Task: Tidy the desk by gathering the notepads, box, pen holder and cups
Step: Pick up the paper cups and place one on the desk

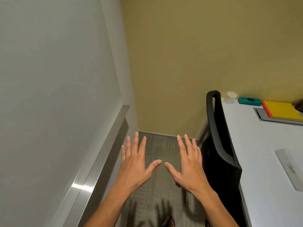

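Both hands hang in the air in front of the person, palms down, holding nothing: the left hand (136, 163) has its fingers straight and fanned apart with the thumb swung inward, and the right hand (188, 164) mirrors it, the two thumb tips close together but apart. Beneath them runs a strip of grey ribbed carpet floor (157, 190), a narrow lane bounded on the left by a pale wall with a brushed metal rail (105, 154) slanting along it, and ahead by a mustard-yellow wall (196, 63) whose grey skirting closes off the lane just beyond the fingertips. To the right of the right hand stands a black mesh-backed office chair (218, 145), its curved top edge pushed against the side of a white desk (262, 145); the chair back lies just beside the right hand's outer fingers. On the desk's far corner near the yellow wall sits a small translucent white plastic cup (230, 97), then just beside it a teal rectangular box (249, 101) with a dark piece on top, and next to that a stack of flat notepads, yellow over orange (282, 112), lying partly over a grey recessed panel (260, 114) in the desktop. A pale grey strip with handwriting (290, 169) lies nearer on the desk, close to its right-hand side of the view. All these desk things are well apart from both hands.
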`<state>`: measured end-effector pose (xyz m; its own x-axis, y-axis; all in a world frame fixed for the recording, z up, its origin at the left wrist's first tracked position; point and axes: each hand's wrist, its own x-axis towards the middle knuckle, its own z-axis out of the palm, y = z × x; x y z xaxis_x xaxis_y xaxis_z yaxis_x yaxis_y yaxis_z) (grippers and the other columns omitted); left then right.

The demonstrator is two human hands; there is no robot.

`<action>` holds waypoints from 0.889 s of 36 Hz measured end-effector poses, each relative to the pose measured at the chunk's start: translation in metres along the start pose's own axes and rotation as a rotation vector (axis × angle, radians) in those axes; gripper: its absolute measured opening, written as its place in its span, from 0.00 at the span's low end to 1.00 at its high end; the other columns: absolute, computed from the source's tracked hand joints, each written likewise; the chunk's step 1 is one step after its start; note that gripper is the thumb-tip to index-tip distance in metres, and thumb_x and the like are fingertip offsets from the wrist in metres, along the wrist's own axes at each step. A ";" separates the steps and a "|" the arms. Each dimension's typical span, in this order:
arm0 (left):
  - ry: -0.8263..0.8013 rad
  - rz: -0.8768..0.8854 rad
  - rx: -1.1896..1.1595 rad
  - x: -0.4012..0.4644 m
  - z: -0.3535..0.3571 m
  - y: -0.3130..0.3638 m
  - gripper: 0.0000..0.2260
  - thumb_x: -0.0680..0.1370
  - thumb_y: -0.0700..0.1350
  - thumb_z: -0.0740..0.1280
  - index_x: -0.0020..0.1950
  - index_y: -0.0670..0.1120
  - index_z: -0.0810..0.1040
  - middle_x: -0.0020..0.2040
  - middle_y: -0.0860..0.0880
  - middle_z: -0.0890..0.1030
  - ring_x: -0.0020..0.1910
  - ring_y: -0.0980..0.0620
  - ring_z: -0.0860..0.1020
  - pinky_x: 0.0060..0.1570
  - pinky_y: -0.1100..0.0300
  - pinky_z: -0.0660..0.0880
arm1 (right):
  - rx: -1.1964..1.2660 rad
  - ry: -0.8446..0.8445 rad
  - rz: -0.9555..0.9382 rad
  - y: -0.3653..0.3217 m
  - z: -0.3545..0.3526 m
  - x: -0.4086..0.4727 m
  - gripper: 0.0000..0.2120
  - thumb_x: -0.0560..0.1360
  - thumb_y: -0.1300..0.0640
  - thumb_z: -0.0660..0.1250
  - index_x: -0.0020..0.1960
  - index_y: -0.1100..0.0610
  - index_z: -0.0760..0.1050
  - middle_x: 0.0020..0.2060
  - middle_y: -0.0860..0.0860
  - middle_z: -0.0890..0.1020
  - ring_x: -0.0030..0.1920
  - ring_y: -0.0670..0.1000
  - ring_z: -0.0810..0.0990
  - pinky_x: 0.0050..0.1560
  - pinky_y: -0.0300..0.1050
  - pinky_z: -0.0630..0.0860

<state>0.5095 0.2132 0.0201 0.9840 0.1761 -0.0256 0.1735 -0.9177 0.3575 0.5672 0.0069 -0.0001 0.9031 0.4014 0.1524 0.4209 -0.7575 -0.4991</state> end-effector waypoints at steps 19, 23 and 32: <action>-0.039 0.195 -0.009 0.277 0.009 0.043 0.47 0.71 0.80 0.43 0.81 0.54 0.41 0.80 0.52 0.31 0.78 0.47 0.30 0.78 0.42 0.39 | -0.057 0.118 0.181 0.090 -0.037 0.209 0.46 0.75 0.28 0.56 0.81 0.41 0.33 0.83 0.49 0.40 0.82 0.55 0.34 0.81 0.62 0.43; -0.082 0.282 -0.016 0.345 0.019 0.047 0.47 0.70 0.80 0.42 0.82 0.53 0.41 0.80 0.51 0.31 0.78 0.46 0.30 0.78 0.43 0.38 | -0.078 0.149 0.255 0.106 -0.033 0.251 0.46 0.75 0.28 0.56 0.81 0.40 0.32 0.83 0.47 0.39 0.81 0.54 0.33 0.80 0.59 0.40; -0.168 0.453 -0.069 0.478 0.027 0.064 0.47 0.69 0.81 0.42 0.81 0.55 0.42 0.79 0.54 0.30 0.77 0.48 0.29 0.77 0.46 0.35 | -0.143 0.244 0.498 0.140 -0.036 0.333 0.46 0.74 0.26 0.55 0.81 0.40 0.32 0.83 0.47 0.40 0.82 0.53 0.34 0.79 0.57 0.39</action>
<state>0.9921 0.2295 0.0054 0.9536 -0.3011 -0.0015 -0.2714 -0.8619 0.4283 0.9301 0.0159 0.0118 0.9818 -0.1392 0.1292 -0.0684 -0.8938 -0.4433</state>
